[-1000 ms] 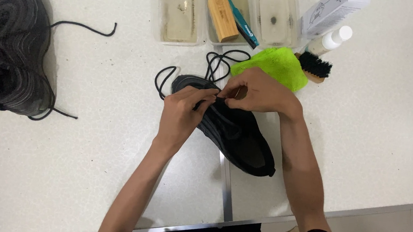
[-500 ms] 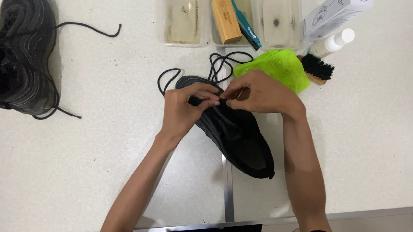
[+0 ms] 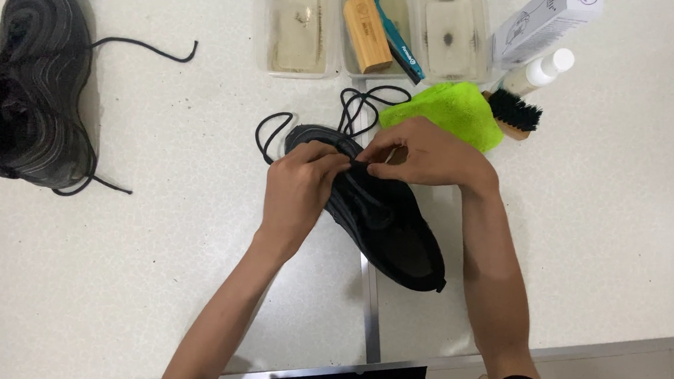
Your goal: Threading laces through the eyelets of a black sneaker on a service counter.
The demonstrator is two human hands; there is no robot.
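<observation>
White speckled table (image 3: 146, 279) w/ metal edge, seen from above; seam runs down the middle near the front. Far left: a second dark shoe (image 3: 28, 85) lies on its own, loose lace trailing off to its right, well apart from both hands. Centre: black shoe (image 3: 383, 217) lies w/ its long axis diagonal, toe toward upper left, heel opening toward lower right, nearer the person. Left hand (image 3: 297, 190) sits on the toe/lace end, fingers curled shut over the upper, pinching at the lace area; exact thing pinched partly hidden. Right hand (image 3: 428, 152) is just beside it, touching the shoe from the far side, fingertips closed on what looks like the black lace (image 3: 351, 106), which loops away toward the back of the table. Both hands meet at the toe-side eyelets, so lace runs away from the grip toward the back, shoe body trails toward the person. Behind: three clear tubs (image 3: 297, 30), wooden block, teal brush. Right: green cloth (image 3: 447, 110) touching right hand's back, bristle brush (image 3: 513, 113), white bottle, box.
</observation>
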